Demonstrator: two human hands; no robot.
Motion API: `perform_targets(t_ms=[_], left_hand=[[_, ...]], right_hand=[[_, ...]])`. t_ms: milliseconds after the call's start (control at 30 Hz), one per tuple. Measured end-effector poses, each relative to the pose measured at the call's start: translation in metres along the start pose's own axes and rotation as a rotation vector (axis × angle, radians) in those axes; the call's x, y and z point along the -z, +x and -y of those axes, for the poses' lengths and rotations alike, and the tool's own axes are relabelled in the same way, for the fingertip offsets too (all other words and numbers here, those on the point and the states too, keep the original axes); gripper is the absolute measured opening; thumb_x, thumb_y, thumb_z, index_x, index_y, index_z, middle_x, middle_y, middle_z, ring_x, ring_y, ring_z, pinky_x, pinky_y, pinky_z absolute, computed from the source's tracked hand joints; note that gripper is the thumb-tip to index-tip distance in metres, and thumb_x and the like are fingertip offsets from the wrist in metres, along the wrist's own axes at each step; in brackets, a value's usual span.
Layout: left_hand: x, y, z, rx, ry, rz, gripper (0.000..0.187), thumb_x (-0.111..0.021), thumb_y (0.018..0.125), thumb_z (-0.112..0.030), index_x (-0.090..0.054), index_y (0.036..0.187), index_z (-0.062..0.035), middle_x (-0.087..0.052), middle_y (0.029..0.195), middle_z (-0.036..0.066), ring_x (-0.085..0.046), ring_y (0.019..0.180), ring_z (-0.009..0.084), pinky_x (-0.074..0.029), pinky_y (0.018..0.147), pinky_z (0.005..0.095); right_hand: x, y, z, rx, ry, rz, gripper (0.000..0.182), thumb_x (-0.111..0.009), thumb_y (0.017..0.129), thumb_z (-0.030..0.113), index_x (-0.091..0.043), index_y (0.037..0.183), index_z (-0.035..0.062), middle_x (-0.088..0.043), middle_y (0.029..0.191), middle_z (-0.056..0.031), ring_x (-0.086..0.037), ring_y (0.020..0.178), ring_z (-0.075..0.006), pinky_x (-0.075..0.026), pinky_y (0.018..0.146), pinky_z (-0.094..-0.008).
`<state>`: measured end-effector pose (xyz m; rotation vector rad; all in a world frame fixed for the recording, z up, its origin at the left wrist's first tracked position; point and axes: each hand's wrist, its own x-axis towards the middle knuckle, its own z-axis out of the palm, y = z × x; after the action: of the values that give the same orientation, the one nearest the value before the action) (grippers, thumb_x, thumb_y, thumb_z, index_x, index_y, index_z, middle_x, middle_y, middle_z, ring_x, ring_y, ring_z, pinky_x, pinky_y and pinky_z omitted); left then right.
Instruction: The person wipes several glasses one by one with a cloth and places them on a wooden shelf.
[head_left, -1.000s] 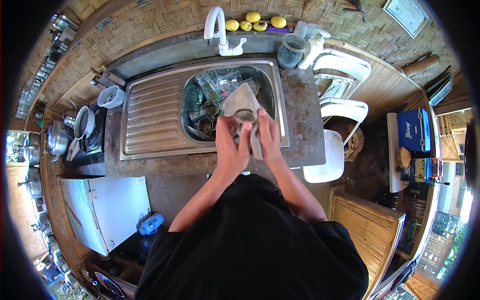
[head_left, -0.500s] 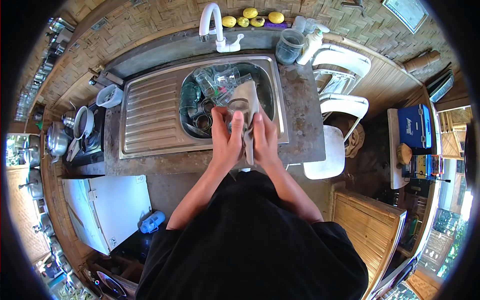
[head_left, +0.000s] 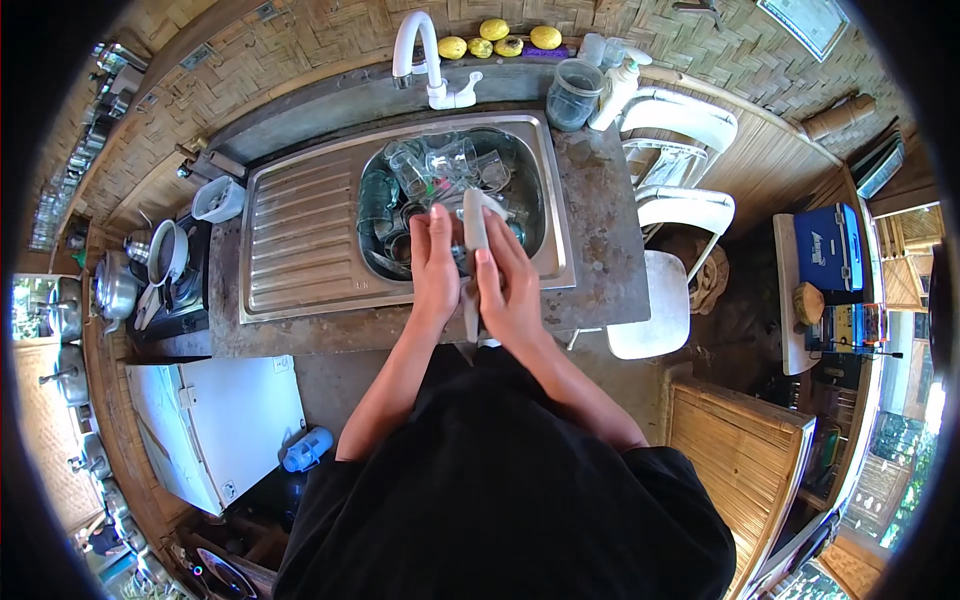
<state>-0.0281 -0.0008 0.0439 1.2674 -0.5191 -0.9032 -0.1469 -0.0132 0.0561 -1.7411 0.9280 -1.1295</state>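
A pale cloth point(head_left: 474, 222) stands up between my two hands, over the near edge of the sink basin point(head_left: 548, 205). My left hand point(head_left: 436, 268) is curled on its left side, round a clear glass point(head_left: 459, 257) of which only a small part shows. From the right, my right hand point(head_left: 510, 285) presses the cloth with its thumb up and fingers bent. Behind them, several clear glasses point(head_left: 452, 160) and a greenish glass point(head_left: 378, 192) lie in the basin. The cloth's lower end hangs below my palms.
A ribbed steel drainboard point(head_left: 302, 235) lies left of the basin. The white faucet point(head_left: 432, 62) rises behind it. A clear tub point(head_left: 575, 95) and a pump bottle point(head_left: 618, 92) stand at the back right. White chairs point(head_left: 662, 300) are right of the counter, a stove with a pan point(head_left: 168, 250) left.
The cloth has shifted left and folded lower, uncovering glasses behind it. My right hand has moved left and turned; the glass rim seen earlier between my hands is now mostly hidden.
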Motion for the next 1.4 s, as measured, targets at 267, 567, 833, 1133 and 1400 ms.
perform_targets(t_ms=[267,567,833,1133,1400], left_hand=[[0.001,-0.015,-0.002,-0.341,0.786,0.153,0.045,-0.049,0.106,-0.044,-0.052,0.114,0.0009,-0.053,0.117,0.018,-0.05,0.111,0.03,-0.037,0.1,0.0424],[0.012,-0.028,0.021,-0.188,0.234,-0.194,0.045,-0.047,0.109,-0.041,-0.059,0.111,0.0016,-0.055,0.095,0.005,-0.05,0.09,0.0101,-0.04,0.079,0.0267],[-0.002,-0.038,0.02,0.156,-0.013,0.003,0.038,-0.056,0.105,-0.037,-0.075,0.108,-0.0043,-0.07,0.092,-0.002,-0.055,0.08,0.0055,-0.038,0.067,0.0222],[0.012,-0.026,0.049,0.033,0.152,0.098,0.03,-0.06,0.105,-0.024,-0.073,0.107,0.0032,-0.073,0.095,0.006,-0.064,0.083,0.0107,-0.05,0.08,0.0254],[0.037,-0.007,0.019,0.125,-0.086,0.064,0.036,-0.06,0.105,-0.03,-0.071,0.1,0.004,-0.071,0.092,0.005,-0.063,0.083,0.0105,-0.051,0.081,0.0266]], right_hand=[[0.009,0.016,-0.028,-0.469,0.437,0.078,0.053,-0.042,0.109,0.048,-0.063,0.117,0.0006,-0.062,0.097,-0.0016,-0.051,0.089,-0.0098,-0.045,0.083,-0.0282],[0.001,0.006,-0.064,-0.838,1.142,-0.048,0.076,-0.049,0.098,0.067,-0.053,0.139,0.0035,-0.065,0.127,-0.013,-0.065,0.115,-0.0273,-0.052,0.1,-0.0416],[-0.005,-0.004,-0.058,-0.788,1.107,0.021,0.066,-0.044,0.101,0.067,-0.058,0.128,0.0082,-0.068,0.111,-0.0077,-0.067,0.098,-0.0194,-0.055,0.087,-0.0372],[0.006,0.006,-0.036,-1.058,1.167,-0.094,0.067,-0.046,0.098,0.068,-0.061,0.124,0.0085,-0.07,0.109,-0.0096,-0.068,0.097,-0.0253,-0.055,0.088,-0.0418],[0.049,0.004,-0.027,-1.101,1.248,-0.162,0.053,-0.056,0.099,0.049,-0.058,0.132,0.0082,-0.066,0.124,-0.0141,-0.065,0.112,-0.0323,-0.053,0.097,-0.052]])
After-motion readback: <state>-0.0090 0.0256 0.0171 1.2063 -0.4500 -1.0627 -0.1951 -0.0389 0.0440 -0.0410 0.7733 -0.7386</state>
